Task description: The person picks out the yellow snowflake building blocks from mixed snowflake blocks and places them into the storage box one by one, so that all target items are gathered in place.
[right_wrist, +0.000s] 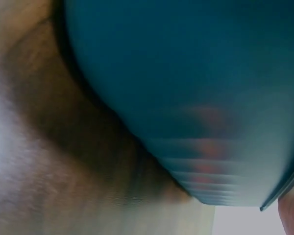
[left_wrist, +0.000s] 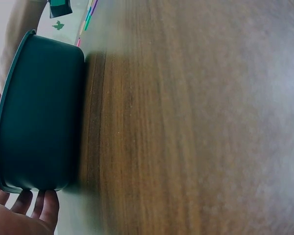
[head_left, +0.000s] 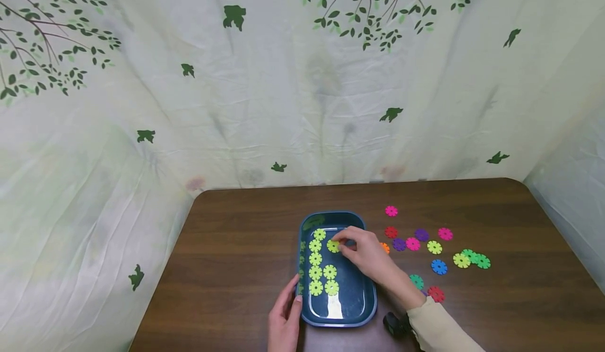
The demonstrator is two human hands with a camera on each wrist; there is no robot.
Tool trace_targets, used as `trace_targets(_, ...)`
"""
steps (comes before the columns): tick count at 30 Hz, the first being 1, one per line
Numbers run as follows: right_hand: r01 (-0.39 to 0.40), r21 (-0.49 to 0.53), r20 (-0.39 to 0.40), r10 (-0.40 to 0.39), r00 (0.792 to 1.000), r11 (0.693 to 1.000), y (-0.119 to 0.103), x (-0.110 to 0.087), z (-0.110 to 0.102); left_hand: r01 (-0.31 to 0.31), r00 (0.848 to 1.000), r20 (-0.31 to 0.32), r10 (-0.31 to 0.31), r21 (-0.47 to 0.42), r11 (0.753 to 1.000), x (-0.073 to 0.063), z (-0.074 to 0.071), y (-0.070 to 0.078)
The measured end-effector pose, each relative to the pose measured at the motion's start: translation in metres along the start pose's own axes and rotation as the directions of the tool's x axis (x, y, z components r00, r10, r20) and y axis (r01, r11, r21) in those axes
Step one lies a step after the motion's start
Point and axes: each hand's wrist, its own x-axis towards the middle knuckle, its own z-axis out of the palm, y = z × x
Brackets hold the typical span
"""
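Note:
A dark blue tray (head_left: 350,310) lies on the table with two columns of yellow flower-shaped discs (head_left: 315,273) in it. My right hand (head_left: 364,252) reaches over its right side, thumb and fingertips pinching a yellow flower-shaped disc (head_left: 332,246) at the upper part of the second column. At the tray's left edge, my left hand (head_left: 285,312) holds the tray. In the left wrist view, the left fingers (left_wrist: 50,208) touch the tray's outer wall (left_wrist: 41,117) and the thumb is near the rim. The right wrist view shows mostly the tray's outer wall (right_wrist: 186,88), blurred.
Loose flower-shaped discs lie right of the tray: pink (head_left: 413,244), purple (head_left: 421,235), blue (head_left: 439,267), red (head_left: 436,293), green (head_left: 483,261), yellow (head_left: 434,247) and orange. A black object (head_left: 396,324) is by the right wrist. A patterned white cloth (head_left: 302,94) hangs behind the brown table (head_left: 227,268).

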Motion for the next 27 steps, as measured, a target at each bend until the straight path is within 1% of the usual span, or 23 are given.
trace_targets(3, 0.003, -0.011, 0.033, -0.002, 0.999, 1.0, -0.001, 0.004, 0.0, -0.001, 1.0, 0.001, 0.001, 0.003, 1.0, 0.0, 0.0, 0.0)
trace_targets(7, -0.011, -0.04, 0.081, 0.014, 0.997, 0.999, -0.002, 0.008, -0.001, -0.001, 1.0, 0.004, 0.001, 0.011, 1.0, 0.0, 0.0, 0.0)
trace_targets(9, -0.019, -0.064, 0.107, 0.026, 0.994, 0.998, -0.002, 0.01, -0.001, -0.001, 1.0, 0.004, 0.001, 0.013, 1.0, 0.0, 0.0, 0.0)
trace_targets(15, -0.006, -0.115, 0.184, 0.027, 0.983, 0.993, -0.001, 0.019, -0.001, -0.006, 1.0, 0.002, 0.006, 0.01, 1.0, 0.001, 0.0, -0.001)
trace_targets(22, 0.004, -0.125, 0.237, 0.026, 0.971, 0.992, 0.0, 0.029, -0.001, -0.013, 1.0, 0.002, 0.013, 0.013, 1.0, 0.001, 0.001, -0.001)
trace_targets(27, 0.004, -0.128, 0.275, 0.032, 0.961, 0.992, -0.001, 0.034, 0.0, -0.003, 1.0, 0.001, 0.003, 0.019, 1.0, 0.0, 0.0, 0.0)
